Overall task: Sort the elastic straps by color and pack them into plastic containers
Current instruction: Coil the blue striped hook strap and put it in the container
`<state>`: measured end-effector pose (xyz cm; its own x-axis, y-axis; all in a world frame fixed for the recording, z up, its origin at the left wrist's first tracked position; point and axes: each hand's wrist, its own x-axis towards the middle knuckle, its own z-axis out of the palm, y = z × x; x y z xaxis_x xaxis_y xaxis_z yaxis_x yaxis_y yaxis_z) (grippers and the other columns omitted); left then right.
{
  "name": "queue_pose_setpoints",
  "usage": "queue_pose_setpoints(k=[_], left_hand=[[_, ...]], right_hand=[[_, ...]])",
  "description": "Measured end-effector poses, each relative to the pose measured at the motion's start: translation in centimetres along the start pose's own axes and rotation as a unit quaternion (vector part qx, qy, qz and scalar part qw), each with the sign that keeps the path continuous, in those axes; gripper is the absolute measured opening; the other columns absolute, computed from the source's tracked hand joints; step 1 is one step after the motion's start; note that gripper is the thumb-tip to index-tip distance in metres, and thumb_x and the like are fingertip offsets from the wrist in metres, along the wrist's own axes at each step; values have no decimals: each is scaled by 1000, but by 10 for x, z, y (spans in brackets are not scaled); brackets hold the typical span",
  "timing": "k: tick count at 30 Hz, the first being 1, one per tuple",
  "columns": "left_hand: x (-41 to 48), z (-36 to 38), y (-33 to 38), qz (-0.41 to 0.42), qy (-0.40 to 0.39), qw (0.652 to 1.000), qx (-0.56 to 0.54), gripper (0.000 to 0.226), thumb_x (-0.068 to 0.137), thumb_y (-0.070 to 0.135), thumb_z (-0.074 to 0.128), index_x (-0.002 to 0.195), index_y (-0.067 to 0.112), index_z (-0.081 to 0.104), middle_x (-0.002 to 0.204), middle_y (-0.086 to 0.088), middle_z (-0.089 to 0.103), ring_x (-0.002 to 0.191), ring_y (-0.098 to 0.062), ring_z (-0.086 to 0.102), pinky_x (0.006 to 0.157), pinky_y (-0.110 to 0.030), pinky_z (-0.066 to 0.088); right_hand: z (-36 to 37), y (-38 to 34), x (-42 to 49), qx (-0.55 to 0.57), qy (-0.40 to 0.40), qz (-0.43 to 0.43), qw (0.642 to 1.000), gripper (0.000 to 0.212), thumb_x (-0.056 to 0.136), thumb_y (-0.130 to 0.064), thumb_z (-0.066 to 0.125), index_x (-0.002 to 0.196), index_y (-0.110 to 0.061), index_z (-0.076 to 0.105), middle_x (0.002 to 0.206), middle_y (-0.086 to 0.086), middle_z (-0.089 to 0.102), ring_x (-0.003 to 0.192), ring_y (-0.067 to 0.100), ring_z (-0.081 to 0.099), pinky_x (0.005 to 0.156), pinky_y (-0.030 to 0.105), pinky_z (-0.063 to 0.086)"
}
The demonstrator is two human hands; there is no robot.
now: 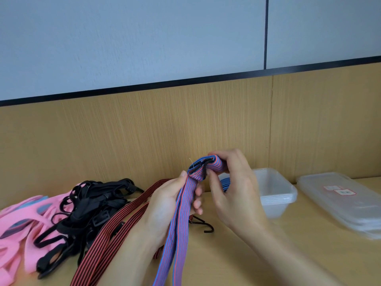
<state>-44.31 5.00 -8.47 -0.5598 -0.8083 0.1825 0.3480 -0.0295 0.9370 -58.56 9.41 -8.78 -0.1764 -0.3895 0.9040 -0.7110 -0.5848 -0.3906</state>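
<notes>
A blue-and-red striped elastic strap (177,234) hangs down from both hands above the wooden table. My left hand (165,203) grips its doubled length, thumb up against the strap. My right hand (233,182) pinches the folded top end, where a black hook shows. A red-and-black striped strap (107,238) lies on the table to the left, its black hooks (204,225) showing under the hands. Further left lie a heap of black straps (86,207) and pink straps (22,221). A stack of clear plastic containers (276,195) stands behind my right hand, with another blue strap (225,183) partly hidden beside it.
A stack of clear flat lids (346,203) with a small label lies at the right edge of the table (257,254). A wooden back panel (144,131) rises behind the table, with a grey wall above it.
</notes>
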Motion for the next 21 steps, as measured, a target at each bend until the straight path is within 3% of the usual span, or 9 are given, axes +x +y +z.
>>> queue_pose_setpoints(k=[4,5,7,9,13,17,21], left_hand=[[-2,3,1,-11,-28,1000,6,47,99,44,41,81,8,67,70,-8,52,56,-19,51,56,-31,51],[-3,3,1,-9,-39,999,8,50,101,47,40,81,10,67,71,-8,51,57,-19,50,57,-30,50],[-4,2,0,2,-56,998,14,53,103,53,38,87,8,63,71,-10,47,59,-19,47,58,-30,47],[-4,0,-1,17,-75,997,19,52,100,56,42,91,9,63,71,-11,46,61,-19,46,59,-28,46],[-6,-1,-2,19,-103,994,-26,38,86,47,74,101,12,70,91,-9,63,81,-20,61,72,-29,52],[-6,-2,-2,3,-108,991,-83,56,84,40,79,121,4,58,105,-17,65,99,-27,67,82,-36,57],[-8,0,-2,18,-68,993,-98,60,77,39,84,116,1,59,102,-18,67,98,-28,69,81,-35,58]], right_hand=[[2,-4,-5,10,-23,-28,999,30,90,5,61,108,-18,54,99,-14,43,79,-13,56,67,-1,39],[3,-4,-6,9,-36,-31,999,30,90,5,59,107,-18,53,99,-14,42,78,-8,58,66,4,44],[5,-5,-7,-19,-55,-36,998,28,87,2,60,108,-17,53,100,-10,42,78,6,59,67,27,53],[5,-6,-8,-46,-60,-45,996,31,84,1,64,108,-15,54,101,-6,41,76,19,58,64,40,53],[4,-11,-8,-74,-71,-74,992,20,83,-3,63,102,-8,59,96,-2,40,73,23,51,59,40,46],[6,-16,-11,-59,-122,-82,987,7,84,-9,53,91,-7,52,93,-2,36,73,22,44,61,39,43],[9,-15,-12,-30,-170,-52,984,27,81,-1,59,92,-17,41,95,-7,31,75,19,41,64,36,42]])
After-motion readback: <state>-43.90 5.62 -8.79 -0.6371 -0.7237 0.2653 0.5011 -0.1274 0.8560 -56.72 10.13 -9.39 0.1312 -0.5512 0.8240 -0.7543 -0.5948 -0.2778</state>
